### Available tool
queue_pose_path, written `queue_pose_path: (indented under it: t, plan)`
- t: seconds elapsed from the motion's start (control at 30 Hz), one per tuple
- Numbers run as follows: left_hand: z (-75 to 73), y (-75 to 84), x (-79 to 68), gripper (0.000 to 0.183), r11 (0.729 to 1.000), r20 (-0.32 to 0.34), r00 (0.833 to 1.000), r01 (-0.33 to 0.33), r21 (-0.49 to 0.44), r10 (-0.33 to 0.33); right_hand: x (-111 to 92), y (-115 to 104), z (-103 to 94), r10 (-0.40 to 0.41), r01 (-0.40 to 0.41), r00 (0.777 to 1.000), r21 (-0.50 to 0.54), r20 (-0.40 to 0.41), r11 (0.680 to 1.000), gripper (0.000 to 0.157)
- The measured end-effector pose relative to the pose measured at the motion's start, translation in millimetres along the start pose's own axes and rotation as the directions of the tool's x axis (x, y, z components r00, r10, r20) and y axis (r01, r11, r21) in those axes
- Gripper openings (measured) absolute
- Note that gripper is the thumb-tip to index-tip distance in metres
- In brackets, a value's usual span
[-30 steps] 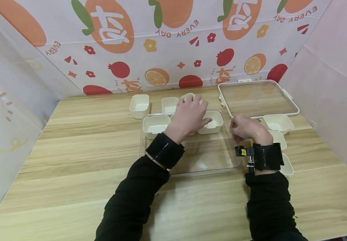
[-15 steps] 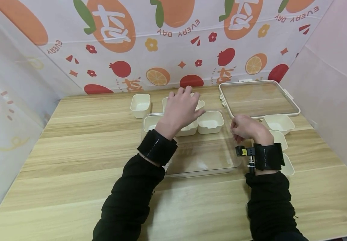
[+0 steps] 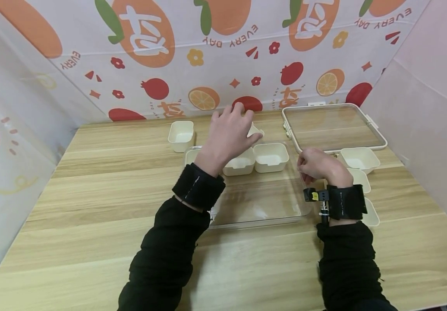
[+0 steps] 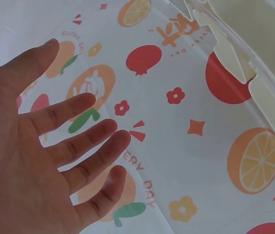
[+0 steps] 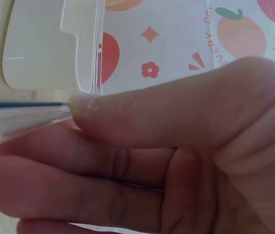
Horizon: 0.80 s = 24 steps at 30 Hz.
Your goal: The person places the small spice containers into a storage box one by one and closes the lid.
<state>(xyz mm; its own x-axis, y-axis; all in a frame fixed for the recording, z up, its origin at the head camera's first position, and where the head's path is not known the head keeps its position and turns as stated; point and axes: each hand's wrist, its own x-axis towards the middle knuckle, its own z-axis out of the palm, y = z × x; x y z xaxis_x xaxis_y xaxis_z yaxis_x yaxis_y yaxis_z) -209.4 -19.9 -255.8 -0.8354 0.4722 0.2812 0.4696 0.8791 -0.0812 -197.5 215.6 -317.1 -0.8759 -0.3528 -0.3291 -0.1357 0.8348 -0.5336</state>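
Note:
My left hand point(image 3: 227, 136) is raised, palm down, over the back left of a clear plastic box point(image 3: 260, 203). In the left wrist view its fingers are spread and loosely bent, holding nothing. Inside the box, along its back wall, stand cream bins, among them a middle bin point(image 3: 240, 164) and a right bin point(image 3: 271, 158); the hand covers others. Another cream bin point(image 3: 254, 131) shows partly behind the box. My right hand point(image 3: 320, 166) pinches the box's right rim between thumb and fingers; in the right wrist view the clear rim point(image 5: 25, 114) runs under the thumb tip.
A clear lid with a cream frame point(image 3: 334, 127) lies at the back right. Several cream bins point(image 3: 359, 160) stand right of the box, partly behind the right arm. A lone cream bin point(image 3: 181, 137) stands at the back left. A fruit-print cloth point(image 3: 215, 65) hangs behind the table.
My left hand has moved left and slightly back from above the box's bins, uncovering the middle bin. My right hand stays at the box's right rim.

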Motion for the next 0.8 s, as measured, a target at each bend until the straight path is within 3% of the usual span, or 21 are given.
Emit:
queue_pose_path:
  t: [0.27, 0.8]
  plan:
    - [-5.4, -2.2, 0.5, 0.049, 1.000, -0.027, 1.000, 0.008, -0.001, -0.008, 1, 1, -0.3, 0.007, -0.007, 1.000, 0.019, 0.011, 1.000, 0.014]
    - [-4.9, -30.2, -4.6, 0.049, 0.996, 0.043, 0.996, 0.084, -0.031, -0.083, 0, -1, -0.8, 0.002, -0.002, 1.000, -0.002, -0.003, 1.000, 0.014]
